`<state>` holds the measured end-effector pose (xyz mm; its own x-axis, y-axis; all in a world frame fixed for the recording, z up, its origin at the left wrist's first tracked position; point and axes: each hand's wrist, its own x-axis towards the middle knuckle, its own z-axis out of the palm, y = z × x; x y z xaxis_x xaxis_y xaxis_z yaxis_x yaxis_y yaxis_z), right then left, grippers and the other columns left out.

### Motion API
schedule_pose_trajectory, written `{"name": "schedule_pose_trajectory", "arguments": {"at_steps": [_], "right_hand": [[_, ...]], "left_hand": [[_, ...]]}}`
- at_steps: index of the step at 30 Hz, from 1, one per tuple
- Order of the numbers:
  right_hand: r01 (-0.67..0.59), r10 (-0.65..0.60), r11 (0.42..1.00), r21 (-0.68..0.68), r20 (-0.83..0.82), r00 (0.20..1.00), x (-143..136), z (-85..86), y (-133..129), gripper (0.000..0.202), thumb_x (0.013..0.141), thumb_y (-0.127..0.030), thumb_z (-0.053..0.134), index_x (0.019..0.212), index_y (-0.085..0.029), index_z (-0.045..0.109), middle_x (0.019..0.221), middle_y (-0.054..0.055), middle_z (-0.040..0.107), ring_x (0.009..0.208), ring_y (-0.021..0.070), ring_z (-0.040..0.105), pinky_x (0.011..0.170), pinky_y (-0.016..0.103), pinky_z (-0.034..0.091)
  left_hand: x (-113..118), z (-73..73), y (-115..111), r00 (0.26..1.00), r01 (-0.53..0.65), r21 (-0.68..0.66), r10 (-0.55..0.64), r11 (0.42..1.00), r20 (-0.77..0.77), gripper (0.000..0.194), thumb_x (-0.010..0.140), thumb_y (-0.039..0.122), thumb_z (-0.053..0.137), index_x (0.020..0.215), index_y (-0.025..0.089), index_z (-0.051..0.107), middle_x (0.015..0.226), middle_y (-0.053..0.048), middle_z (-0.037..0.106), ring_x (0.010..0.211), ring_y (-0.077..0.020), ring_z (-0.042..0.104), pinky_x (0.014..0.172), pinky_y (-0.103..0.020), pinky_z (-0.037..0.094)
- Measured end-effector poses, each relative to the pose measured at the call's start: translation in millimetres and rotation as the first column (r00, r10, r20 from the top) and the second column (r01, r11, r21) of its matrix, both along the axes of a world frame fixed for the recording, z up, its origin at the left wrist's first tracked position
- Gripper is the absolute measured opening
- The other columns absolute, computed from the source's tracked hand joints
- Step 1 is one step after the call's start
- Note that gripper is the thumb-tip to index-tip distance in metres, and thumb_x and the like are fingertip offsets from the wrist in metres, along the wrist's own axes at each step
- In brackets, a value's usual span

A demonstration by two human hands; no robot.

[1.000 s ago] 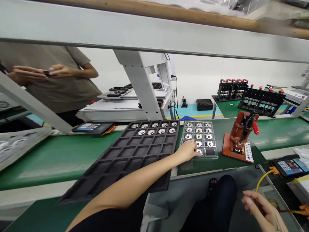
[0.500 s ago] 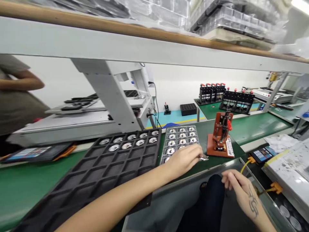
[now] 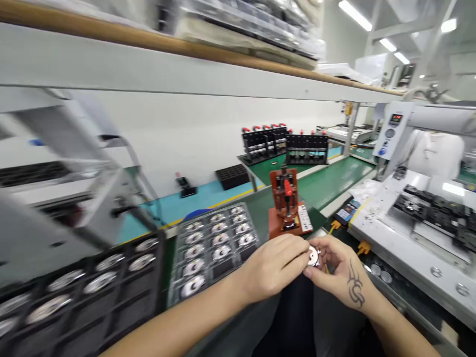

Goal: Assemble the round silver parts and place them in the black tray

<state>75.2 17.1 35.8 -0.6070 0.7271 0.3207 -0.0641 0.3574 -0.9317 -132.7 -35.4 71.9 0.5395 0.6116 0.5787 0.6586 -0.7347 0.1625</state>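
Bright ceiling lamps (image 3: 355,16), left side — seemingly motion-blurred

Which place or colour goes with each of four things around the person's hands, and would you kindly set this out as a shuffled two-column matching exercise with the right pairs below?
Column one
1. Round metal part
2. Clear tray
3. Clamp fixture
4. Black tray

Column two
A. Mainly red-brown
B. In the lower left corner of the picture
C. At the fingertips of the left hand and right hand
D. In the picture, between the black tray and the clamp fixture

Right pairs: 1-C, 2-D, 3-A, 4-B.
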Motion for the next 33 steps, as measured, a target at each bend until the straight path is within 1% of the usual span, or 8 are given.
{"name": "schedule_pose_trajectory", "arguments": {"at_steps": [5, 10, 12, 15, 20, 26, 30, 33], "right_hand": [[0.292, -0.315, 0.941, 0.174, 0.122, 0.941, 71, -2.4, 8, 0.031, 0.082, -0.032, 0.080, 0.111, -0.022, 0.074, 0.082, -0.002, 0.063, 0.066, 0.0133, 0.056, 0.061, 0.026, 0.049], [0.669, -0.759, 0.640, 0.378, 0.175, 0.627, 181, 13.6, 2, 0.030, 0.084, -0.038, 0.077, 0.110, -0.021, 0.075, 0.073, -0.001, 0.061, 0.065, 0.0176, 0.057, 0.062, 0.029, 0.049], [0.716, -0.829, 0.548, 0.433, 0.163, 0.536, 210, 26.8, -6, 0.033, 0.086, -0.041, 0.077, 0.112, -0.022, 0.075, 0.074, -0.001, 0.061, 0.067, 0.0191, 0.059, 0.065, 0.031, 0.051], [0.731, -0.872, 0.472, 0.493, 0.142, 0.468, 232, 43.5, -20, 0.037, 0.088, -0.046, 0.076, 0.119, -0.025, 0.074, 0.078, 0.000, 0.063, 0.068, 0.0199, 0.059, 0.069, 0.033, 0.053], [0.771, -0.928, 0.364, 0.522, 0.131, 0.349, 266, 42.1, -49, 0.043, 0.086, -0.055, 0.078, 0.120, -0.028, 0.074, 0.078, 0.001, 0.065, 0.069, 0.0214, 0.062, 0.070, 0.033, 0.056], [0.789, -0.937, 0.349, 0.505, 0.165, 0.309, 296, 42.0, -43, 0.046, 0.086, -0.057, 0.076, 0.121, -0.026, 0.074, 0.079, 0.001, 0.067, 0.070, 0.0216, 0.064, 0.068, 0.032, 0.055], [0.731, -0.902, 0.424, 0.534, 0.177, 0.394, 280, 56.4, 13, 0.043, 0.088, -0.051, 0.073, 0.119, -0.022, 0.072, 0.080, 0.002, 0.065, 0.072, 0.0208, 0.061, 0.069, 0.032, 0.053], [0.654, -0.861, 0.502, 0.566, 0.254, 0.441, 263, 62.6, 69, 0.039, 0.091, -0.049, 0.069, 0.114, -0.018, 0.070, 0.080, 0.002, 0.064, 0.071, 0.0203, 0.060, 0.065, 0.031, 0.051]], "left_hand": [[34, -2.1, 48, 0.996, 0.073, -0.024, -0.071, 0.997, 0.052, 0.031, 0.107, 0.028, 0.056, 0.136, 0.029, 0.064, 0.130, -0.013, 0.073, 0.119, -0.0290, 0.072, 0.103, -0.044, 0.061], [89, 22.1, 140, 0.985, 0.159, -0.179, -0.142, 0.971, 0.101, 0.033, 0.106, 0.036, 0.057, 0.136, 0.025, 0.064, 0.138, -0.013, 0.068, 0.129, -0.0297, 0.066, 0.112, -0.045, 0.055], [125, 33.8, 184, 0.984, 0.170, -0.270, -0.151, 0.948, 0.092, 0.034, 0.104, 0.037, 0.058, 0.133, 0.021, 0.067, 0.139, -0.014, 0.068, 0.130, -0.0306, 0.065, 0.115, -0.047, 0.052], [182, 43.8, 244, 0.990, 0.135, -0.415, -0.139, 0.899, 0.022, 0.042, 0.101, 0.032, 0.059, 0.139, 0.016, 0.065, 0.151, -0.017, 0.063, 0.143, -0.0319, 0.057, 0.121, -0.046, 0.044], [235, 40.9, 304, 0.971, 0.166, -0.508, -0.230, 0.845, -0.065, 0.053, 0.086, 0.046, 0.079, 0.131, 0.019, 0.073, 0.143, -0.013, 0.072, 0.131, -0.0314, 0.068, 0.108, -0.037, 0.053], [247, 37.5, 328, 0.955, 0.162, -0.550, -0.270, 0.819, -0.120, 0.041, 0.069, 0.043, 0.089, 0.103, 0.021, 0.082, 0.123, -0.007, 0.079, 0.116, -0.0304, 0.073, 0.097, -0.033, 0.055], [255, 43.4, 323, 0.969, 0.152, -0.526, -0.230, 0.837, -0.085, 0.032, 0.061, 0.030, 0.090, 0.089, 0.019, 0.080, 0.104, -0.005, 0.080, 0.100, -0.0293, 0.074, 0.090, -0.033, 0.057], [245, 55.1, 311, 0.988, 0.149, -0.452, -0.154, 0.880, 0.024, 0.030, 0.069, 0.030, 0.083, 0.096, 0.017, 0.077, 0.112, -0.009, 0.078, 0.108, -0.0308, 0.072, 0.097, -0.036, 0.056]]}}
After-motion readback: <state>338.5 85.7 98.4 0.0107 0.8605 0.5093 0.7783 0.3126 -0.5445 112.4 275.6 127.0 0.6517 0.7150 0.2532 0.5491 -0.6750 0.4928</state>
